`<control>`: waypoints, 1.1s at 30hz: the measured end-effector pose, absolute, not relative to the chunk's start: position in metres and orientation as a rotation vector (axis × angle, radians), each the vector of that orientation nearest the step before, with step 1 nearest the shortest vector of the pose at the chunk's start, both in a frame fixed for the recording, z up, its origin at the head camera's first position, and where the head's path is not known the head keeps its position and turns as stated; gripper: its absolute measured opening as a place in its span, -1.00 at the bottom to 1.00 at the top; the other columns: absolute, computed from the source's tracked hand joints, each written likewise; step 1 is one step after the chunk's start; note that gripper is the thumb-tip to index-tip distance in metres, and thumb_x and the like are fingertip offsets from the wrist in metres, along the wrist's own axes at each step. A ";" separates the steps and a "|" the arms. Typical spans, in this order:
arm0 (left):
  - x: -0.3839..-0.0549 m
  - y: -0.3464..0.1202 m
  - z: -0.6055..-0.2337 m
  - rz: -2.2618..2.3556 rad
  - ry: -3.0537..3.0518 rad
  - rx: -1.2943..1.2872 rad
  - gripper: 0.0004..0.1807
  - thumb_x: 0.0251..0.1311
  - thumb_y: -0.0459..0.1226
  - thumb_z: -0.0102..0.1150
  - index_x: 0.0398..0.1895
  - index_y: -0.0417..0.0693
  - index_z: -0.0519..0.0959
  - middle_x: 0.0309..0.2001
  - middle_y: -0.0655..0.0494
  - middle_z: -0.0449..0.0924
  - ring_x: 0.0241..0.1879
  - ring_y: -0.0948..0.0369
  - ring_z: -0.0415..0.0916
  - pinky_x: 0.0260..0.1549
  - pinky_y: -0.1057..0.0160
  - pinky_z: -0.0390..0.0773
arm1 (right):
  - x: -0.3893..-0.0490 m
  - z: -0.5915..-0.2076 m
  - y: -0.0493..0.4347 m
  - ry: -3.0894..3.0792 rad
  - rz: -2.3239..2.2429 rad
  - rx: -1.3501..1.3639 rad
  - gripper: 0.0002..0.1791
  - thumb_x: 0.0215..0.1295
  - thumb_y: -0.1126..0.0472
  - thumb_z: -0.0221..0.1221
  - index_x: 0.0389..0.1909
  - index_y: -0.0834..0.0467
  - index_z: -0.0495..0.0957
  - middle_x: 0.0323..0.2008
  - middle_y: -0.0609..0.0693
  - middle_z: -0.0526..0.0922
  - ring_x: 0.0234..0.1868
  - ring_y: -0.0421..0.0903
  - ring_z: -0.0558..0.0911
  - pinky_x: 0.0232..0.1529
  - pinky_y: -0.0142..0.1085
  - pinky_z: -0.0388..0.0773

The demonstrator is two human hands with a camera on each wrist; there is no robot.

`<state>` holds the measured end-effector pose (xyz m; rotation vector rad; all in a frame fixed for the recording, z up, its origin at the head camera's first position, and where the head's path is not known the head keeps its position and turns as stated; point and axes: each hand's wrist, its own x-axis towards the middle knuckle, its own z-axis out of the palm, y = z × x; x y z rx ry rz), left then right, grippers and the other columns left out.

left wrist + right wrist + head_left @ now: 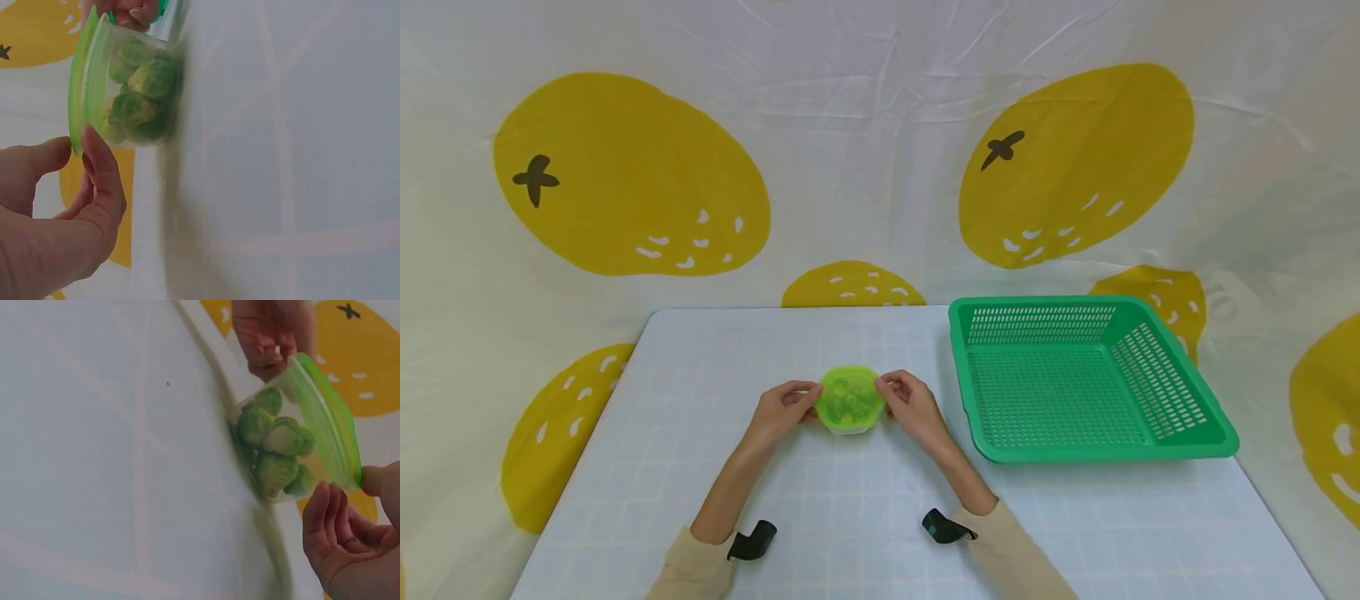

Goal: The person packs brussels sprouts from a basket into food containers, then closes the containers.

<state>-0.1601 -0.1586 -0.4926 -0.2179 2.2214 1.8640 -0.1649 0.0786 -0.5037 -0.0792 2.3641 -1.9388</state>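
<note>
A small clear plastic container (147,94) stands on the table, holding several Brussels sprouts (275,440). Its translucent lime-green lid (850,398) lies over the top, and the sprouts show through it. My left hand (784,410) pinches the left edge of the lid and rim between thumb and fingers. On the opposite edge, my right hand (912,407) pinches in the same way, thumb (373,480) on the lid side and fingertips below the rim. Whether the lid is fully pressed down I cannot tell.
A green slotted plastic basket (1097,454) sits to the right on the table. Light blue checked cloth (842,525) covers the table. Behind hangs a white sheet printed with big yellow fruit shapes (632,175). Black cameras (752,542) are worn at both wrists.
</note>
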 end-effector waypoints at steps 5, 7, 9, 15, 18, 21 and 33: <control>-0.158 -0.160 -0.492 1.911 2.130 -0.258 -0.62 0.40 -0.27 0.29 0.14 -0.36 0.57 -0.28 -0.01 0.74 -0.36 0.16 0.68 -0.20 0.26 0.73 | -0.160 -0.500 0.080 2.292 -1.966 -0.059 -0.77 0.52 0.19 0.20 -0.08 0.32 0.58 -0.40 0.18 0.66 -0.50 0.00 0.58 -0.39 -0.10 0.68; -0.158 -0.160 -0.493 1.927 2.108 -0.272 -0.63 0.40 -0.27 0.29 0.13 -0.38 0.56 -0.29 0.00 0.74 -0.37 0.18 0.67 -0.22 0.27 0.72 | -0.160 -0.499 0.080 2.270 -1.977 -0.061 -0.77 0.53 0.20 0.20 -0.09 0.33 0.56 -0.41 0.18 0.67 -0.50 -0.01 0.59 -0.37 -0.05 0.70; -0.158 -0.160 -0.493 1.935 2.092 -0.279 -0.62 0.40 -0.27 0.29 0.12 -0.40 0.56 -0.28 -0.01 0.74 -0.38 0.19 0.67 -0.24 0.29 0.72 | -0.160 -0.498 0.080 2.250 -1.988 -0.055 -0.79 0.52 0.22 0.20 -0.10 0.33 0.54 -0.43 0.16 0.66 -0.50 -0.02 0.59 -0.36 -0.04 0.70; -0.159 -0.159 -0.497 1.958 2.047 -0.290 -0.61 0.40 -0.29 0.28 0.10 -0.46 0.55 -0.22 -0.05 0.73 -0.36 0.22 0.65 -0.25 0.31 0.71 | -0.163 -0.501 0.082 2.187 -2.027 -0.068 -0.83 0.51 0.27 0.20 -0.14 0.32 0.47 -0.48 0.09 0.61 -0.53 -0.06 0.54 -0.43 -0.20 0.66; -0.160 -0.160 -0.499 1.960 2.035 -0.287 -0.61 0.40 -0.27 0.29 0.09 -0.46 0.56 -0.23 -0.03 0.73 -0.35 0.23 0.64 -0.24 0.31 0.71 | -0.165 -0.503 0.082 2.160 -2.045 -0.079 -0.84 0.51 0.29 0.20 -0.14 0.33 0.47 -0.47 0.08 0.60 -0.53 -0.07 0.53 -0.45 -0.25 0.62; -0.159 -0.161 -0.499 1.938 2.051 -0.276 -0.61 0.41 -0.25 0.28 0.09 -0.44 0.57 -0.26 0.02 0.74 -0.35 0.24 0.64 -0.22 0.32 0.70 | -0.165 -0.505 0.081 2.153 -2.048 -0.098 -0.84 0.51 0.30 0.18 -0.13 0.34 0.46 -0.44 0.08 0.60 -0.52 -0.08 0.51 -0.46 -0.26 0.61; -0.158 -0.160 -0.494 1.871 2.148 -0.130 -0.69 0.45 -0.32 0.22 0.02 -0.47 0.52 -0.27 -0.04 0.68 -0.37 0.19 0.62 -0.27 0.28 0.68 | -0.164 -0.508 0.081 2.252 -2.002 -0.151 -0.85 0.52 0.36 0.15 -0.10 0.40 0.44 -0.40 0.23 0.59 -0.49 0.21 0.52 -0.44 -0.01 0.64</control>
